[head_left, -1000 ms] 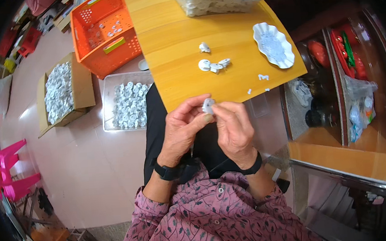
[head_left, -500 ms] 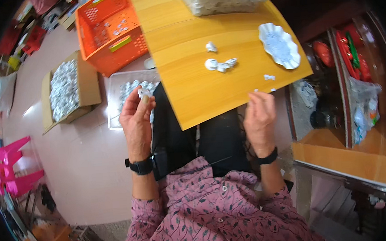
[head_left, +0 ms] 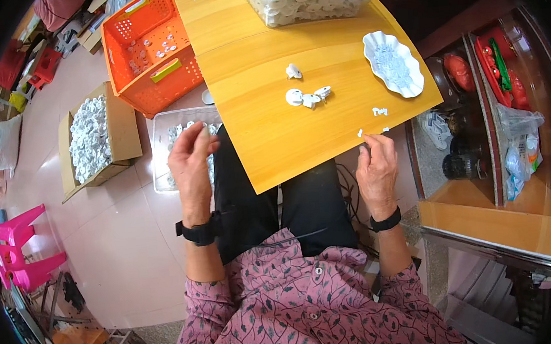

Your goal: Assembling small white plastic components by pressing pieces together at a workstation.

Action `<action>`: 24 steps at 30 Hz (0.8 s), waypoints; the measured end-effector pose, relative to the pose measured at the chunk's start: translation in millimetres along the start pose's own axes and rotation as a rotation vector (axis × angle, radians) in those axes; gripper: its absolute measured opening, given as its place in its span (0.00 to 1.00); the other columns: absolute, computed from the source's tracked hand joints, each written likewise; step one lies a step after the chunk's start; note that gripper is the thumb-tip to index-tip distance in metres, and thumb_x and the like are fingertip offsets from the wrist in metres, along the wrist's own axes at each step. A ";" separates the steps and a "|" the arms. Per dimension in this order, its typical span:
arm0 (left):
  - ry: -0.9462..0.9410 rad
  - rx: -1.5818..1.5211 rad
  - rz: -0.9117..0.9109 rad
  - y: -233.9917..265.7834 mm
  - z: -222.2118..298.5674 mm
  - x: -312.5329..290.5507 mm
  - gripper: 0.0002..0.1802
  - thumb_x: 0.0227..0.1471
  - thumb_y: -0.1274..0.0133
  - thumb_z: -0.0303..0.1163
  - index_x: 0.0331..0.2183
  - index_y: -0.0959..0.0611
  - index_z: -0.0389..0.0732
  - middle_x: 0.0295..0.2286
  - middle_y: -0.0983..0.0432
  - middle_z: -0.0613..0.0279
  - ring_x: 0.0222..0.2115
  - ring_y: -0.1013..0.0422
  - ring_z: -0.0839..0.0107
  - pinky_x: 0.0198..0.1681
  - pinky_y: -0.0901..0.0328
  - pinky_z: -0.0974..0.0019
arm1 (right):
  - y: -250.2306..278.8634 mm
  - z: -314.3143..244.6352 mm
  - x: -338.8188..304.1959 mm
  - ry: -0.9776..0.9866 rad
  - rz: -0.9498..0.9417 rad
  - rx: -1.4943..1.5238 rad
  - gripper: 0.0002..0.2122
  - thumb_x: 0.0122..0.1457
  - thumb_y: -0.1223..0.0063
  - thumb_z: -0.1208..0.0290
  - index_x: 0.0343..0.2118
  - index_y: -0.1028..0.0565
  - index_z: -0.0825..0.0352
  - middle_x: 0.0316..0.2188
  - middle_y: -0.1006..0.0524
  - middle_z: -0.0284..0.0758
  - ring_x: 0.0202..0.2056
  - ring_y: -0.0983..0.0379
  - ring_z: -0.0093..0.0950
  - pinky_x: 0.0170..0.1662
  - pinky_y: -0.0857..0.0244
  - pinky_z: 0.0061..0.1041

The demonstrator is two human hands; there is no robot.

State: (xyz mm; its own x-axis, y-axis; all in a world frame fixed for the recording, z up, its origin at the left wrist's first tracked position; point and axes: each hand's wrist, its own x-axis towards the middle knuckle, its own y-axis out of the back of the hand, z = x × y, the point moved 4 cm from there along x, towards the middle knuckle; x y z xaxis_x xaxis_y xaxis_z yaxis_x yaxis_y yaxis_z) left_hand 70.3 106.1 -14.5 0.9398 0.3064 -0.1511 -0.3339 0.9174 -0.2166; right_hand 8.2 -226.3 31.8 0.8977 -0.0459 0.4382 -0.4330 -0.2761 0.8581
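My left hand [head_left: 190, 162] is over a clear plastic bin [head_left: 155, 152] of small white plastic parts beside my leg. Its thumb and fingers are a little apart, and no part shows in them. At the table's near edge, my right hand [head_left: 377, 170] has its fingers loosely bent and thumb apart, fingertips beside a tiny white piece [head_left: 360, 133]. More tiny white pieces [head_left: 380, 111] lie just beyond. Farther in on the yellow wooden table [head_left: 266, 140] sit several white rounded plastic parts [head_left: 310, 100], with a single one [head_left: 293, 71] behind them.
A white scalloped dish [head_left: 415, 83] holds small clear pieces at the table's right. A large clear container [head_left: 314, 4] of white parts stands at the back. On the left are an orange crate [head_left: 152, 88], a cardboard box [head_left: 123, 129] of white parts and a pink stool [head_left: 26, 246]. Shelving [head_left: 485, 201] stands right.
The white part held in my left hand is gone from its fingers, which have loosened. My right hand has shifted slightly, its fingers opening from a pinch near the tiny pieces.
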 end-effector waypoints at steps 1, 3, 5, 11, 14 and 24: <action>-0.057 0.060 -0.073 -16.8 6.9 -1.4 0.16 0.59 0.45 0.27 0.46 0.21 0.29 0.35 0.21 0.59 0.33 0.25 0.76 0.38 0.30 0.73 | 0.3 1.3 -0.2 -0.007 0.008 0.000 0.14 0.54 0.44 0.82 0.45 0.25 0.70 0.43 0.28 0.40 0.45 0.29 0.40 0.48 0.36 0.38; -0.175 0.233 -0.138 -46.1 15.3 -5.0 0.13 0.59 0.45 0.27 0.44 0.19 0.31 0.33 0.21 0.61 0.31 0.26 0.78 0.37 0.30 0.74 | 0.9 1.7 0.8 -0.007 0.015 0.020 0.14 0.54 0.44 0.82 0.45 0.25 0.70 0.43 0.28 0.40 0.45 0.29 0.40 0.48 0.36 0.38; -0.297 0.405 -0.185 -73.8 23.5 -6.3 0.12 0.58 0.45 0.27 0.42 0.18 0.31 0.33 0.21 0.60 0.31 0.26 0.76 0.35 0.30 0.72 | 0.5 1.5 2.0 -0.010 0.025 0.039 0.14 0.53 0.44 0.82 0.44 0.25 0.70 0.43 0.28 0.40 0.45 0.29 0.40 0.48 0.36 0.38; -0.423 0.631 -0.387 -119.6 30.0 -7.5 0.13 0.51 0.42 0.26 0.40 0.18 0.32 0.32 0.24 0.49 0.28 0.26 0.61 0.33 0.31 0.63 | -1.5 -7.5 4.8 0.038 0.031 -0.006 0.15 0.53 0.44 0.82 0.45 0.25 0.71 0.42 0.28 0.40 0.45 0.30 0.39 0.48 0.37 0.38; -0.426 0.692 -0.414 -125.5 27.1 -4.7 0.14 0.49 0.43 0.24 0.40 0.17 0.32 0.33 0.25 0.47 0.31 0.26 0.53 0.35 0.32 0.57 | -2.8 -9.0 2.5 0.061 0.032 -0.040 0.15 0.54 0.46 0.82 0.46 0.26 0.74 0.42 0.28 0.41 0.45 0.30 0.39 0.47 0.38 0.38; -0.569 0.882 -0.431 -139.0 24.8 -2.8 0.21 0.47 0.43 0.24 0.47 0.20 0.40 0.34 0.28 0.43 0.36 0.27 0.46 0.39 0.31 0.53 | -8.4 -12.7 -0.8 0.120 0.020 -0.115 0.15 0.54 0.48 0.83 0.46 0.26 0.77 0.42 0.29 0.43 0.44 0.31 0.41 0.46 0.38 0.40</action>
State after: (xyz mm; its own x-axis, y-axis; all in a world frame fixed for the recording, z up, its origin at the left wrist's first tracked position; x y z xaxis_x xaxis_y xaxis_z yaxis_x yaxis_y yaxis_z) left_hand 115.9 -16.0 39.9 0.9358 -0.2135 0.2805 -0.0188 0.7644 0.6445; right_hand 10.1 -211.8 27.6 0.8756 0.0663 0.4784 -0.4633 -0.1646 0.8708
